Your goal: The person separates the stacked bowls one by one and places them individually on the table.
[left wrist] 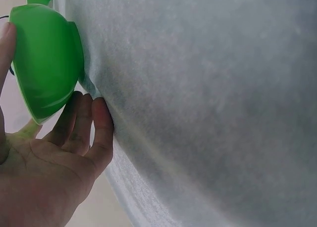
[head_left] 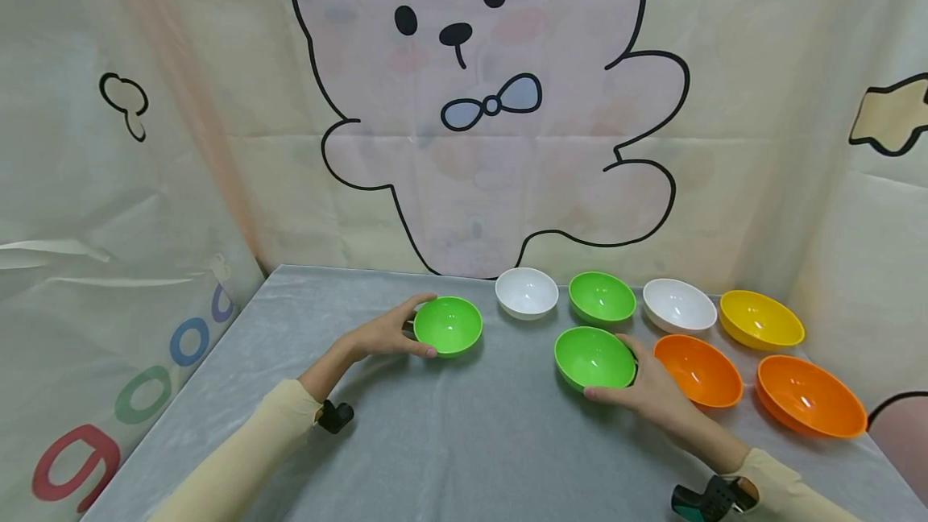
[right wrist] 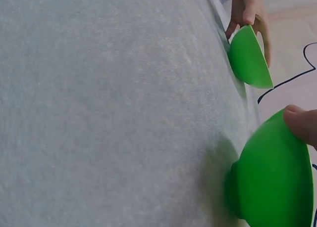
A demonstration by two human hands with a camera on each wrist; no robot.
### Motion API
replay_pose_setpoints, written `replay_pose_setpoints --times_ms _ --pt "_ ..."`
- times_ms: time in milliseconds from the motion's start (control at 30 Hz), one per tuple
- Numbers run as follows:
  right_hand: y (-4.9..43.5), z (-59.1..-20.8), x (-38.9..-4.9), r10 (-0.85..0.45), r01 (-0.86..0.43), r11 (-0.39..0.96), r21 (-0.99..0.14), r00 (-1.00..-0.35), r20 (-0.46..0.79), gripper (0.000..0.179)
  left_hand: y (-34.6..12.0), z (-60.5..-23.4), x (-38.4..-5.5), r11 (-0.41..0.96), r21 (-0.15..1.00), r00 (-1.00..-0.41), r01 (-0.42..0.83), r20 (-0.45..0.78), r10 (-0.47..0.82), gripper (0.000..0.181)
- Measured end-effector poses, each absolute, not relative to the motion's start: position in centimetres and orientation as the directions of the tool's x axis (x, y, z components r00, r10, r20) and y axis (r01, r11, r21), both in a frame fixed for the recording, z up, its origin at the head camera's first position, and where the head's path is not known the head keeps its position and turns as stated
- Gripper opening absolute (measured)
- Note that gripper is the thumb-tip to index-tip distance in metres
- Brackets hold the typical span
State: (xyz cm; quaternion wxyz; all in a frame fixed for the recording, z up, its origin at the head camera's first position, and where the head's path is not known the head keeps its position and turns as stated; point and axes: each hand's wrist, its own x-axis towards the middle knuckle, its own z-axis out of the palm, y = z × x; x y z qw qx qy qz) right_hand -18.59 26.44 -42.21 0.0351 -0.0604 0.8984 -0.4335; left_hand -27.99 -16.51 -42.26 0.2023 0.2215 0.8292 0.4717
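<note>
My left hand (head_left: pixel 389 333) grips a small green bowl (head_left: pixel 448 327) by its left side, thumb at the near rim and fingers round the back. In the left wrist view, this bowl's side and foot (left wrist: pixel 75 49) show close to the cloth, with the other fingertips low beside it. The right hand (head_left: pixel 645 389) holds a second green bowl (head_left: pixel 594 358), thumb at its near rim and fingers on its right side. From the right wrist view, that bowl (right wrist: pixel 275 177) stands upright over its shadow, close to the cloth. Both bowls show bare insides.
Behind stand a white bowl (head_left: pixel 527 293), a third green bowl (head_left: pixel 602 297), another white bowl (head_left: pixel 679 305) and a yellow bowl (head_left: pixel 761 319). Two orange bowls (head_left: pixel 698 370) (head_left: pixel 810 395) sit right of my right hand. Grey cloth (head_left: pixel 464 457) covers the table; a printed curtain (head_left: pixel 464 184) hangs behind.
</note>
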Motion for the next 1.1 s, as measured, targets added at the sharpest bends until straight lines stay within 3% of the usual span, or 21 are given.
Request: replay_pose_setpoints --times_ms 1100 --pt "27.04 -42.91 -18.98 -0.093 0.000 0.601 -0.800 -0.993 -0.070 0.117 -16.55 -42.56 -28.32 0.456 0.872 -0.819 0.180 -0.124 0.561 0.102"
